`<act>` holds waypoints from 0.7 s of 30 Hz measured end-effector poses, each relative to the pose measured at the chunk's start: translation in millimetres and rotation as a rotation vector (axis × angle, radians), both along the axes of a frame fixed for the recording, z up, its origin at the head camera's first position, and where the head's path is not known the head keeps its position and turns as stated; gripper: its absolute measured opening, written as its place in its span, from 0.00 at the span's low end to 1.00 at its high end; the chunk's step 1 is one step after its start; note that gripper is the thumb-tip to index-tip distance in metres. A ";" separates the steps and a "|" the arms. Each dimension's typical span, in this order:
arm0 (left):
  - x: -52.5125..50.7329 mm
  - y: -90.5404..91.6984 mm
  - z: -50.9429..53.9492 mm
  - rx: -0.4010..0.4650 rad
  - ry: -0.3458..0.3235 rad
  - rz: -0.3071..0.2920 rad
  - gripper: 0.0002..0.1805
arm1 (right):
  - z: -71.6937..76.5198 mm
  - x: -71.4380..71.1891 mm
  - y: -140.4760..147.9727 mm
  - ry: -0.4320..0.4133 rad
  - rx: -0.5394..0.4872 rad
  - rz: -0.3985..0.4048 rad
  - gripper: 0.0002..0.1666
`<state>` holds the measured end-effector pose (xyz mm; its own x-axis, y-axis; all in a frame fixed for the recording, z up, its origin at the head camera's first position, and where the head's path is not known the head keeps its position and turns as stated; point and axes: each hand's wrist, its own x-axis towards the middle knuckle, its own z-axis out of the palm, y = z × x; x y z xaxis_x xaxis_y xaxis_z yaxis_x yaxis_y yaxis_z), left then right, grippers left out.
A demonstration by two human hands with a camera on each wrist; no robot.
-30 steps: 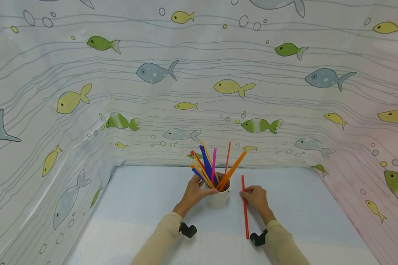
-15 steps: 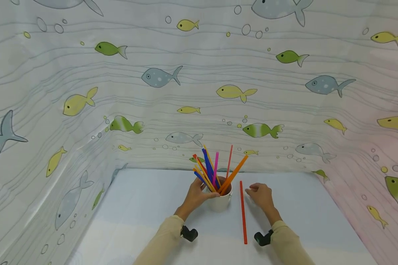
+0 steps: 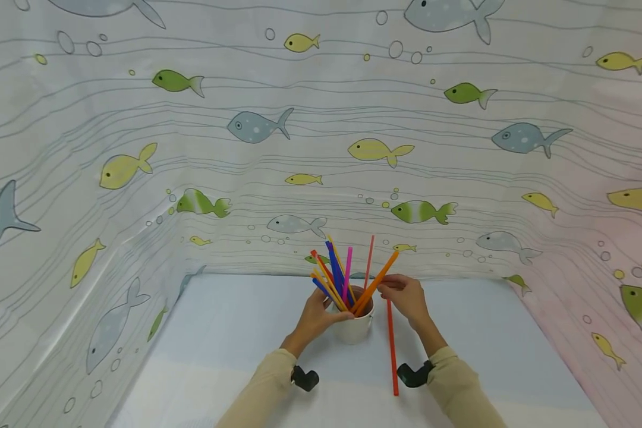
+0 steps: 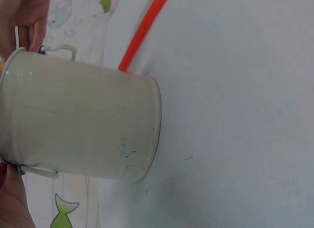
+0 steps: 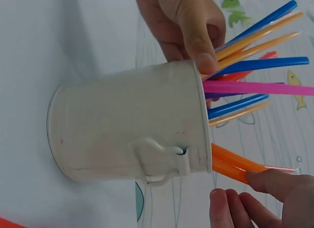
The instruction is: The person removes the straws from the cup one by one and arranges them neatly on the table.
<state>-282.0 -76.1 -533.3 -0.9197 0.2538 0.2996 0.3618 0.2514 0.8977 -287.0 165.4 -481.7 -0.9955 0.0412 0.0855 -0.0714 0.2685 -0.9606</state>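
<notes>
A white metal cup (image 3: 351, 331) stands upright, several coloured straws leaning out of its mouth. My left hand (image 3: 314, 316) grips its rim from the left, and the thumb (image 5: 203, 53) lies over the edge beside blue and yellow straws. At the cup's right, my right hand (image 3: 408, 299) pinches the thick orange straws (image 5: 228, 161) above the rim; the index fingertip's contact is hidden in the right wrist view. One red straw (image 3: 393, 356) lies on the table, right of the cup, its far end near my right hand.
The white table (image 3: 246, 309) ends at a wall (image 3: 321, 196) printed with fish and wavy lines. The same print runs down both sides. Black wrist devices (image 3: 305, 378) sit by each sleeve cuff.
My right hand let go of the red straw, leaving it on the table, and moved up and left onto the orange straws. My left hand kept its hold on the cup.
</notes>
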 end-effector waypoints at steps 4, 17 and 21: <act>1.6 1.7 -1.8 0.000 0.000 -0.011 0.42 | -5.2 3.1 -5.7 -0.040 -0.010 -0.008 0.20; 2.3 1.2 1.2 0.004 0.015 -0.011 0.41 | 0.8 7.0 -11.7 0.004 -0.086 -0.022 0.16; -0.8 0.1 4.0 0.001 0.019 -0.006 0.39 | 13.8 4.6 -8.9 0.042 -0.108 -0.022 0.17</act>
<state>-282.8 -76.0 -529.3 -0.9124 0.2584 0.3175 0.3804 0.2482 0.8909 -282.4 156.5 -467.9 -0.9898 0.0745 0.1213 -0.1077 0.1653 -0.9803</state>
